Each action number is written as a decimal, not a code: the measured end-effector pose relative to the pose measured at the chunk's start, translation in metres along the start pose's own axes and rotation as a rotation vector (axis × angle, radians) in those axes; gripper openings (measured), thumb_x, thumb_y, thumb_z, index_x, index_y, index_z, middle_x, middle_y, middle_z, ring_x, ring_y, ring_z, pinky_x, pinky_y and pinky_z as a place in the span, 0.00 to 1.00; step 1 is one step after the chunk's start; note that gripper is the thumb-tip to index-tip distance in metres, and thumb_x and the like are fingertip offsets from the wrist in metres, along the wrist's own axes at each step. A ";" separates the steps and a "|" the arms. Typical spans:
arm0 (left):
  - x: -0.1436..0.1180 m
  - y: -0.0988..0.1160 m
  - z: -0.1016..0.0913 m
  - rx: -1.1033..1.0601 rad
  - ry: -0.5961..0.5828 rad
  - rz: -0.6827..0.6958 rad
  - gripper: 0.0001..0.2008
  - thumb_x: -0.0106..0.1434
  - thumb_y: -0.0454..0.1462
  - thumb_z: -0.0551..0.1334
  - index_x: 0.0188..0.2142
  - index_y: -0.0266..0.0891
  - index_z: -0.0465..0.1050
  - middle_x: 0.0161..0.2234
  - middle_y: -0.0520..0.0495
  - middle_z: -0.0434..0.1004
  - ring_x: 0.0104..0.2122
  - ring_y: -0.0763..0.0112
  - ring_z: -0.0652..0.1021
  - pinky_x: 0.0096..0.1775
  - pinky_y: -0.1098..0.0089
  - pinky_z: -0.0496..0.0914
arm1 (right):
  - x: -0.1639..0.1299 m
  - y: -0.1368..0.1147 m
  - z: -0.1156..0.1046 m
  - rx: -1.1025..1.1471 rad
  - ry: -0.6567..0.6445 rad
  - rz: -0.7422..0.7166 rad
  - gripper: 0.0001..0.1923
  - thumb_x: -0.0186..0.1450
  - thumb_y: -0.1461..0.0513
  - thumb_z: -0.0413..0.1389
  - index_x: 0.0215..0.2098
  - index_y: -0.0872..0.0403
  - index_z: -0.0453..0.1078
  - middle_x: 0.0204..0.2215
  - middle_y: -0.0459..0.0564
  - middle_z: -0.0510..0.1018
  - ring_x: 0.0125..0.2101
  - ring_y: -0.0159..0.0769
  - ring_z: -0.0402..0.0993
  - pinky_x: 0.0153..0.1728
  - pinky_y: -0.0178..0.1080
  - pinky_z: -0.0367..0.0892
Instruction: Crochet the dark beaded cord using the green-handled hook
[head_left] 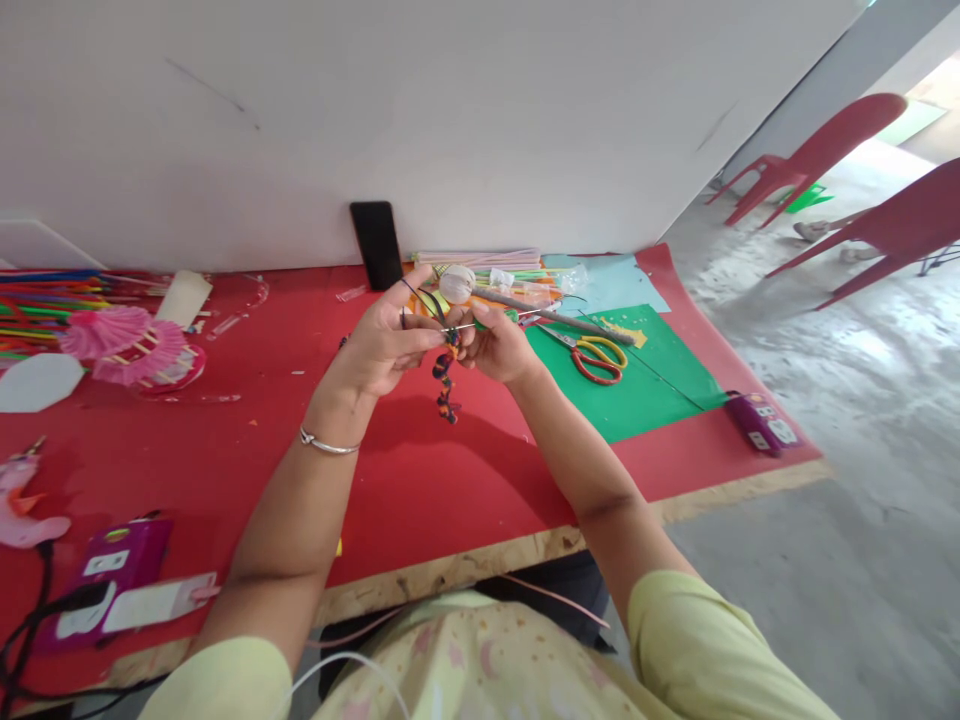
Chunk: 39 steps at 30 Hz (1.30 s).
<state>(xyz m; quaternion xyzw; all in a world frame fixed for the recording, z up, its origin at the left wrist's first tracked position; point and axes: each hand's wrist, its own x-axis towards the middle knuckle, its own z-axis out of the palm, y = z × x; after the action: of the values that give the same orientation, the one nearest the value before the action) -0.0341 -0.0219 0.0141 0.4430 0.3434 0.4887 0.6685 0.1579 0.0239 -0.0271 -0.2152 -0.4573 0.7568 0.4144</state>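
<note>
Over the middle of the red table cover, my left hand (382, 345) pinches a small crochet piece (444, 385) of dark and orange yarn, which dangles in a curl below the fingers. A dark strand of yarn runs over my raised left forefinger. My right hand (499, 340) is closed around the green handle of a crochet hook (460, 327). Its thin metal shaft points left and meets the top of the crochet piece between both hands. My fingers partly hide the stitches at the hook's tip.
A phone (377, 245) leans on the white wall. Scissors (596, 358) and a grey stick (555, 311) with a whitish bulb lie right, near a green sheet (637, 410). A purple box (761, 422), pink fan-like craft (139, 345), glue gun (26, 500) and cables surround the work area.
</note>
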 end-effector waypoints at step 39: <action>0.000 0.003 -0.006 -0.008 -0.039 -0.138 0.48 0.48 0.30 0.79 0.69 0.46 0.74 0.23 0.60 0.72 0.14 0.86 0.56 0.19 0.77 0.44 | 0.007 0.009 -0.009 -0.068 -0.033 -0.028 0.29 0.68 0.43 0.63 0.20 0.51 0.65 0.23 0.45 0.70 0.21 0.30 0.65 0.16 0.30 0.65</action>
<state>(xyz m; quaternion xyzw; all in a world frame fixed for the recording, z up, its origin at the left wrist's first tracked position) -0.0405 -0.0199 0.0150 0.4252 0.3581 0.4341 0.7089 0.1564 0.0316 -0.0388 -0.2100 -0.4924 0.7385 0.4100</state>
